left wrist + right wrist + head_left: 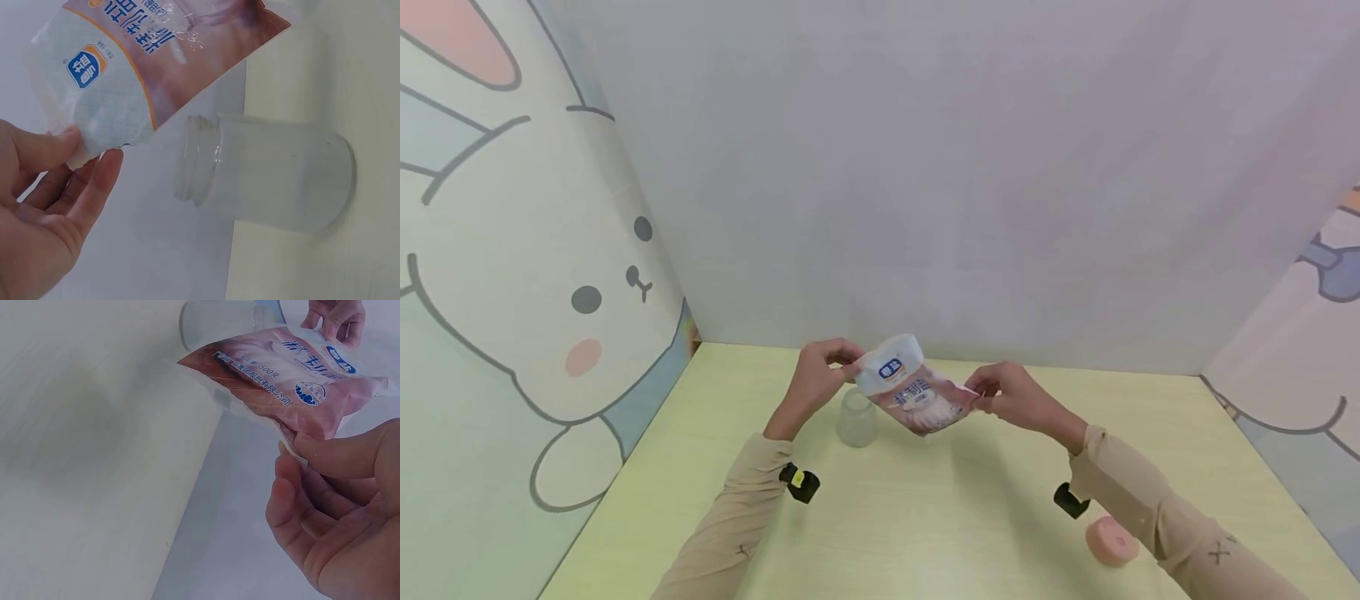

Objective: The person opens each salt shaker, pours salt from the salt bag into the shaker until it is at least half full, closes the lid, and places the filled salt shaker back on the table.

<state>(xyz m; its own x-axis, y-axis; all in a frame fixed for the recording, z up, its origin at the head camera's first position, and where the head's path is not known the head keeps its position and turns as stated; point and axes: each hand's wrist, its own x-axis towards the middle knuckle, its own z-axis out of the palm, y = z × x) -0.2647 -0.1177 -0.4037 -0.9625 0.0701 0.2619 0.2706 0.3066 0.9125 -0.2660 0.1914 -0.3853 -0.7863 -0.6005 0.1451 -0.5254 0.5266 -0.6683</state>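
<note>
A bag of salt [917, 396], white at one end and pinkish brown at the other, is held tilted above the table between both hands. My left hand [817, 383] pinches a corner of its white end between thumb and fingers. At the brown end, my right hand [1021, 398] grips the opposite corner the same way. Beside the bag's white end stands an upright clear glass jar [857, 421] with a threaded, uncovered mouth [199, 159]. In the left wrist view the bag's edge is close to that mouth.
A pink round lid [1111, 542] lies on the pale yellow table [880, 517], near the right forearm. Behind the table rises a plain grey wall [925, 167]. Panels with cartoon rabbits flank the left and right sides.
</note>
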